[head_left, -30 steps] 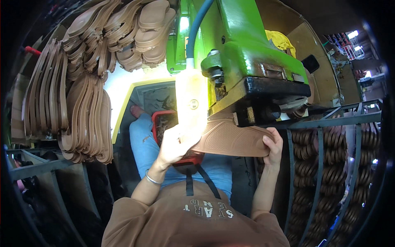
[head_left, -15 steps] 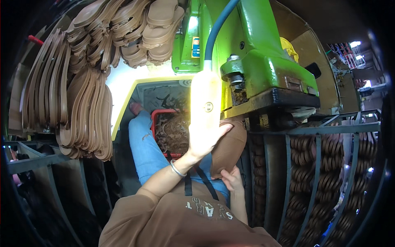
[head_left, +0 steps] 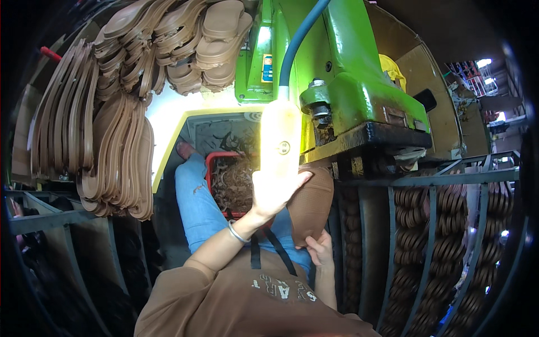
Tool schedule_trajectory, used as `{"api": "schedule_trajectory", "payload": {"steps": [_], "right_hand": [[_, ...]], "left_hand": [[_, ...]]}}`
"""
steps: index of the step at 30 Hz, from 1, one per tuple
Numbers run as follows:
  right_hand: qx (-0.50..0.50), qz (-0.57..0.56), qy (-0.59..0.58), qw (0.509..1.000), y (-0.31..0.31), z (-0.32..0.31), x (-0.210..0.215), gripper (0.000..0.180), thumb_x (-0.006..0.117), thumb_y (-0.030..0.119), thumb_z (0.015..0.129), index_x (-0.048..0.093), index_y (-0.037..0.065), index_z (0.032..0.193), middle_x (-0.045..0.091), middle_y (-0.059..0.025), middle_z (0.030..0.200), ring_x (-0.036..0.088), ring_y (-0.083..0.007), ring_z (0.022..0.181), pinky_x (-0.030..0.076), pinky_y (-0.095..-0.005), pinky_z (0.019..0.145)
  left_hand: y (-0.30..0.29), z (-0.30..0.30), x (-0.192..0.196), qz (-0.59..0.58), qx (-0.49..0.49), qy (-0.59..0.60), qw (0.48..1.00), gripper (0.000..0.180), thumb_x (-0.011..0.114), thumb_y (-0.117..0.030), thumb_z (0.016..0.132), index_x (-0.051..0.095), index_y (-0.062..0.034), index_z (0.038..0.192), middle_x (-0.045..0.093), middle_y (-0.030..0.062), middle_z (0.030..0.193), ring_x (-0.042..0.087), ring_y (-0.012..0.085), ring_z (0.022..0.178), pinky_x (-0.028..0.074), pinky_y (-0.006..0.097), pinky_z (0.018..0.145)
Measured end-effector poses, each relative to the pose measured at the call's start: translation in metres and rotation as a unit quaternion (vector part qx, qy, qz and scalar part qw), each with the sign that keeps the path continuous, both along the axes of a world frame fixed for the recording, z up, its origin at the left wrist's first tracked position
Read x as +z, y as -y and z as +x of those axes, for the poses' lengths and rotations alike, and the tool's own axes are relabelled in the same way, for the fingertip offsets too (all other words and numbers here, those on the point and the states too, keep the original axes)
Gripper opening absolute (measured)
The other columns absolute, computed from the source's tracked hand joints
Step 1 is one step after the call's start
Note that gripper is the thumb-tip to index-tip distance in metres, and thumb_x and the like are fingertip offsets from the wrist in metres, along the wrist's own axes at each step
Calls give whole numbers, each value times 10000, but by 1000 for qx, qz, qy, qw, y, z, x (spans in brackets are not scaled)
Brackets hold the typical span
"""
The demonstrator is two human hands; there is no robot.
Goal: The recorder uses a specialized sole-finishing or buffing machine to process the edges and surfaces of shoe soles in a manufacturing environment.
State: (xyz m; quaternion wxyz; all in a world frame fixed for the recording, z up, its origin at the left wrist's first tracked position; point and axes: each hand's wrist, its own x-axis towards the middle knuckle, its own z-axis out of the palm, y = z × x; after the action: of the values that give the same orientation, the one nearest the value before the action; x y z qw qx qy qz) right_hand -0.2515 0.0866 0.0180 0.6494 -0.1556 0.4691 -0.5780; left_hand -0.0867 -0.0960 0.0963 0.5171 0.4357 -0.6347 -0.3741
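Note:
A brown sandal sole [head_left: 312,203] is tilted below the machine head, its textured face partly showing. My right hand [head_left: 320,249] pinches its lower end between thumb and fingers. Across the sole's upper left edge reaches the stretched thumb of my left hand [head_left: 273,196]. The other fingers of that hand are hidden behind a bright lamp [head_left: 282,140], so its grip cannot be seen. Just above and right of the sole is the dark working end [head_left: 387,137] of the green machine [head_left: 359,67].
Stacked brown soles [head_left: 120,151] lie at the left, with more soles [head_left: 222,48] behind them. A red bin [head_left: 211,163] of brown trimmings stands between my legs. Metal racks [head_left: 435,224] with many soles line the right. A cardboard box [head_left: 432,84] is behind the machine.
The sole's lower end has swung slightly right and down with my right hand, and more of its textured face shows. My left hand has shifted slightly left.

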Motion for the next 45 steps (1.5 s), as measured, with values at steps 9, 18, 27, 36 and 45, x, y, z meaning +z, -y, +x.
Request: {"api": "schedule_trajectory", "payload": {"steps": [9,18,27,36,45], "right_hand": [[-95,-67,-159,980,36,-59,57,246,614,85,826,470,-7,1004,603,-136,869,583,-151,548,424,-234,344],[-66,-124,-247,959,132,-61,93,214,635,93,813,530,3,976,608,-54,853,577,-86,704,467,-209,615],[37,-194,-231,953,168,-5,102,253,625,8,739,595,-29,988,634,-57,935,596,-118,844,471,-254,772],[55,-230,-305,922,176,44,105,306,787,11,656,636,-13,921,660,-41,860,616,-110,773,499,-254,723],[18,-210,-353,912,173,64,110,342,853,106,613,639,-13,851,685,-51,806,622,-97,694,504,-252,647]], "left_hand": [[-15,30,-35,118,-24,-144,982,139,757,-79,747,692,-6,846,652,50,712,581,96,593,450,249,515],[-20,72,-11,140,-32,-158,977,236,742,-36,757,644,57,950,671,84,839,610,103,724,494,232,662],[-32,145,-31,231,13,-251,940,227,663,1,760,601,59,971,644,88,867,597,112,766,470,237,722],[-70,178,-78,331,-65,-209,918,237,729,-52,781,504,-30,854,613,56,864,561,80,800,468,230,721],[-112,65,-103,330,-226,-55,915,322,746,-77,767,636,54,1039,679,117,1009,624,140,909,504,288,807]]}}
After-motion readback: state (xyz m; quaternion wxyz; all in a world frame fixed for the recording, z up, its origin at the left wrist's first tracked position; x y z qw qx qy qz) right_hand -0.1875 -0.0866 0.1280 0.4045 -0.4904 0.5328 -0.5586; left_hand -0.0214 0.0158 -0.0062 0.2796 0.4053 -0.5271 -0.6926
